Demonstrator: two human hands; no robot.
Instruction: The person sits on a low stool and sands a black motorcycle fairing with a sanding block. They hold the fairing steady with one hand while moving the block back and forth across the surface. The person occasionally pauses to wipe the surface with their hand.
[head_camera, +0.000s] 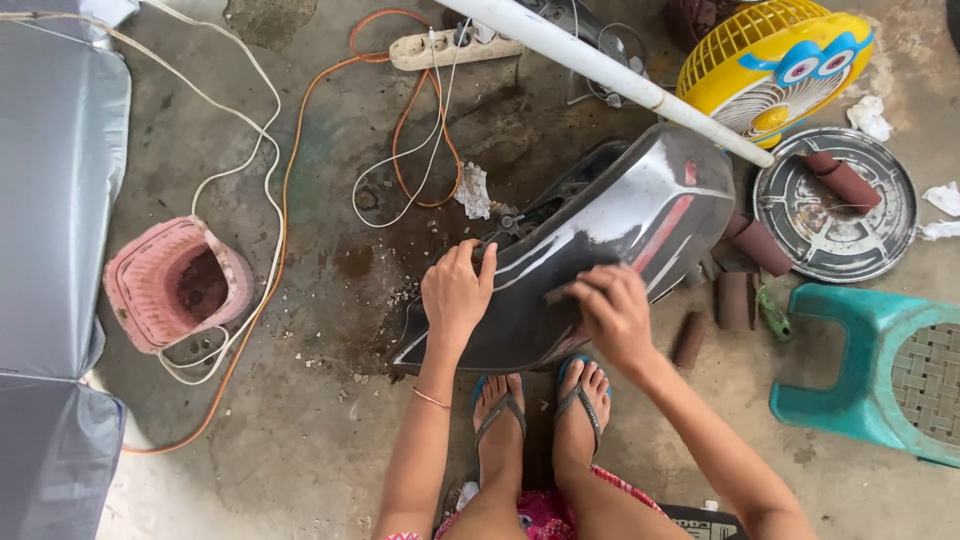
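we see a glossy black curved body panel (600, 240) lying on the stained concrete floor (330, 420), just ahead of our two sandalled feet. our left hand (457, 292) grips the panel's near left edge, fingers curled over the rim and thumb on the outer face. our right hand (613, 312) lies on the panel's shiny surface with fingers bent, pressing down a small dark piece (560, 293) we cannot identify for certain. rolls of brown abrasive paper (735, 300) lie just right of the panel, and one more sits on a round metal lid (836, 205). a yellow fan (772, 62) stands beyond it, a teal plastic stool (880, 370) to the right, a pink basket (175, 285) well off to the left.
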